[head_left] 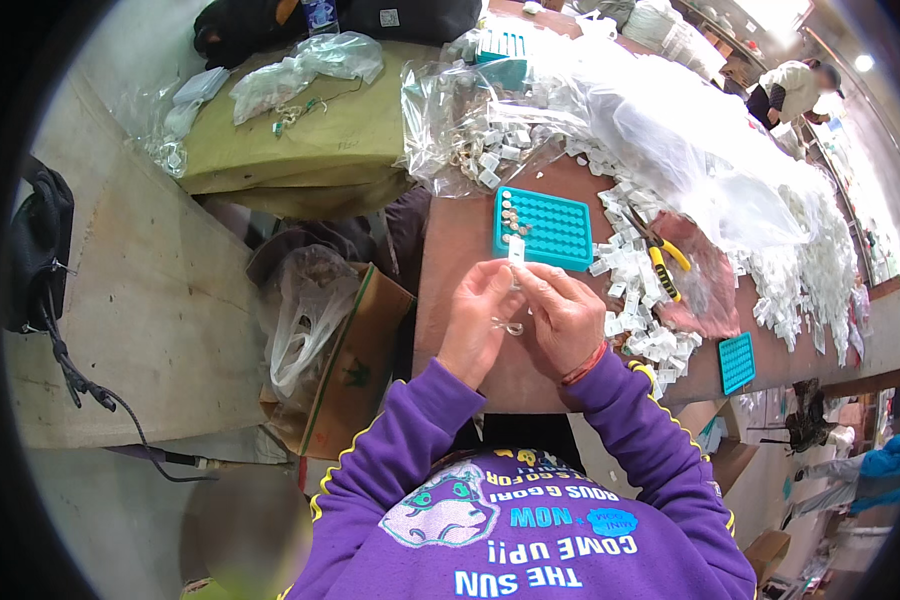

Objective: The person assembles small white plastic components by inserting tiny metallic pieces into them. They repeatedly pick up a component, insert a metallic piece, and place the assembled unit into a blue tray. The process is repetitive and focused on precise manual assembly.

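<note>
Close together over the near part of the brown table (453,240), my left hand (478,310) and my right hand (562,312) meet fingertip to fingertip. Between them they pinch a small white tag (516,248), whose top end sticks up past the fingers. A thin pale loop of cord (510,327) hangs below, between my palms. Just beyond my fingertips lies a teal tray (560,228) with rows of small hollows. Several small round coppery pieces (511,217) rest along its left side. My fingers hide the tag's lower part.
Heaps of small white tags (650,340) spread to the right, with yellow-handled pliers (662,265) on them. A second teal tray (736,363) lies at the right edge. Clear plastic bags (450,110) lie farther back. A cardboard box (355,375) stands lower left. Another person (796,88) is far right.
</note>
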Tool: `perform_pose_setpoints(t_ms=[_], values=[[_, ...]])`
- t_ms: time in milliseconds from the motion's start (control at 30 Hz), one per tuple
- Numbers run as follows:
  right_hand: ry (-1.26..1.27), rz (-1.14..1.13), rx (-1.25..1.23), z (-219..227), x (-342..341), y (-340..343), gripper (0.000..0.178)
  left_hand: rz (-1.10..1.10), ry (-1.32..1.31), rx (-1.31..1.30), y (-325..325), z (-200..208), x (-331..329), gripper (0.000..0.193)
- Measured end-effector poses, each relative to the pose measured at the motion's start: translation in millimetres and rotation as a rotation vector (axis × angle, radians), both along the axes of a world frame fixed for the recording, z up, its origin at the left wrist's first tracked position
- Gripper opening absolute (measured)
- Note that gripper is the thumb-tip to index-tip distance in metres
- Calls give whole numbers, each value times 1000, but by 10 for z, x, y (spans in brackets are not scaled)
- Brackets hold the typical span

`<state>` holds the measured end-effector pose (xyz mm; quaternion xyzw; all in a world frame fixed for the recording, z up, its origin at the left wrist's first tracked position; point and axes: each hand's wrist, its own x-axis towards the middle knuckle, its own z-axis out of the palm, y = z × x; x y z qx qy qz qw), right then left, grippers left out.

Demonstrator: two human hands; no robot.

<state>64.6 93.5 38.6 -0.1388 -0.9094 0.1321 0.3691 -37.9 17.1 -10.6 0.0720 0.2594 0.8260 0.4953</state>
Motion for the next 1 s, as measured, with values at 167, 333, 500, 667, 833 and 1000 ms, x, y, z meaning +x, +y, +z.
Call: perform_pose_setpoints(t_ms=[167, 333, 500, 667, 833, 1000], values=[[107, -15, -753, 207, 134, 73, 32, -142, -28, 71, -47, 118, 44, 19], [-16, 92, -1090, 357, 210, 276, 21, -320, -68, 76, -118, 205, 158, 22], [131, 8, -174, 220, 240, -13, 16, -321, -128, 83, -151, 260, 217, 26], [80, 230, -38, 308, 300, 75, 31, -388, -121, 146, -226, 359, 215, 31], [33, 242, -235, 413, 381, 107, 25, -322, -31, -17, -242, 395, 244, 27], [52, 63, -440, 409, 425, 42, 13, -429, 7, 25, -253, 339, 176, 24]])
